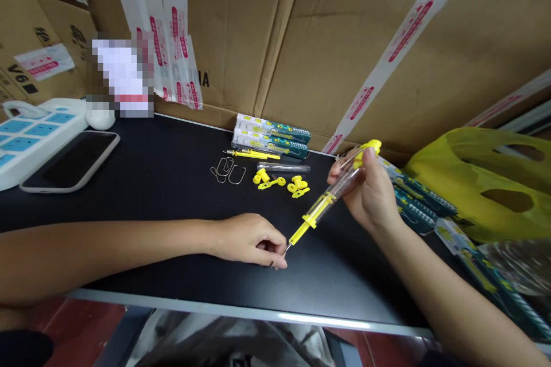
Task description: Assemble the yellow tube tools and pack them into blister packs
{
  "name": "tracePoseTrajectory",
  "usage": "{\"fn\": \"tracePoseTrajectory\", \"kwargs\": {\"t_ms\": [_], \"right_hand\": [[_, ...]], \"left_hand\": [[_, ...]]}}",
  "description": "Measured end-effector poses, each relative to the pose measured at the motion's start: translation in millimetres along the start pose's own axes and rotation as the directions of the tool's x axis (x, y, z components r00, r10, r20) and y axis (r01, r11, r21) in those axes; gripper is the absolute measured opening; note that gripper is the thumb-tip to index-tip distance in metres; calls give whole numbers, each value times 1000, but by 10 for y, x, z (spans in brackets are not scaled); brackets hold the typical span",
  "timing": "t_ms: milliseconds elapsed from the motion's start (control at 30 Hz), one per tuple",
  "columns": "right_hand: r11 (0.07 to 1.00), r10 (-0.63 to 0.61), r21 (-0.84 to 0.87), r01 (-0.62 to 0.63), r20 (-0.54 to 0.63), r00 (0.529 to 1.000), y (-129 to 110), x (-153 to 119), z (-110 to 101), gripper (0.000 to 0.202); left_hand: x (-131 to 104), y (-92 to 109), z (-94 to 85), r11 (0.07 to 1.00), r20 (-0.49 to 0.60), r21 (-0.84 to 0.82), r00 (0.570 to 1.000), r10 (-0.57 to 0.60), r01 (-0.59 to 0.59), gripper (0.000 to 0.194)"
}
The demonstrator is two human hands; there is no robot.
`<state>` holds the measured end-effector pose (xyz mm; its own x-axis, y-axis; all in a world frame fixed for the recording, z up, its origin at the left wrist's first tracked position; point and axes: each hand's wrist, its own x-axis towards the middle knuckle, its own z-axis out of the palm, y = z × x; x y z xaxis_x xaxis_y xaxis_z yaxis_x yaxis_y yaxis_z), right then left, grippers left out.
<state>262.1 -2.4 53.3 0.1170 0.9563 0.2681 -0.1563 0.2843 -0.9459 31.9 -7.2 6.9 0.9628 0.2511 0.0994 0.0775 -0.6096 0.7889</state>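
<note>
A spring scale point(322, 204) with a clear tube and yellow fittings slants between my two hands, above the black table. My right hand point(368, 195) is closed round its upper end, by the yellow cap. At the lower end, the fingers of my left hand point(253, 241) pinch the thin metal hook, which they partly hide. A yellow rod sticks out of the tube toward that hand, and a coil spring shows inside. Behind lie yellow plastic parts point(297, 185), a loose clear tube point(283, 167), several bent wire hooks point(236, 174) and yellow rods point(253, 154).
Printed boxes point(271, 136) are stacked at the table's back edge, others point(419, 203) at the right beside a yellow plastic bag point(469, 178). A phone point(71, 161) and a power strip point(34, 132) lie at the left. Large cartons point(241, 28) wall off the back.
</note>
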Motion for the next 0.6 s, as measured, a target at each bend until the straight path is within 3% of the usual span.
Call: {"fn": "tracePoseTrajectory", "kwargs": {"t_ms": [100, 233, 333, 533, 600], "right_hand": [[999, 43, 5, -43, 59, 997, 38, -52, 59, 30], [998, 54, 23, -58, 148, 988, 46, -174, 162, 28], [999, 33, 31, -38, 147, 989, 29, -196, 165, 27], [997, -20, 71, 10, 134, 991, 2, -178, 122, 31], [998, -30, 61, 22, 139, 990, 1, -193, 132, 30]], "left_hand": [[-1, 3, 4, 1000, -53, 4, 998, -23, 23, 25], [-5, 27, 32, 990, -97, -116, 991, -89, 78, 36], [-3, 52, 53, 980, -151, -158, 978, -145, 121, 43], [-8, 85, 42, 975, -340, -72, 914, -220, 208, 37], [-13, 84, 31, 973, -358, -82, 905, -230, 215, 34]]}}
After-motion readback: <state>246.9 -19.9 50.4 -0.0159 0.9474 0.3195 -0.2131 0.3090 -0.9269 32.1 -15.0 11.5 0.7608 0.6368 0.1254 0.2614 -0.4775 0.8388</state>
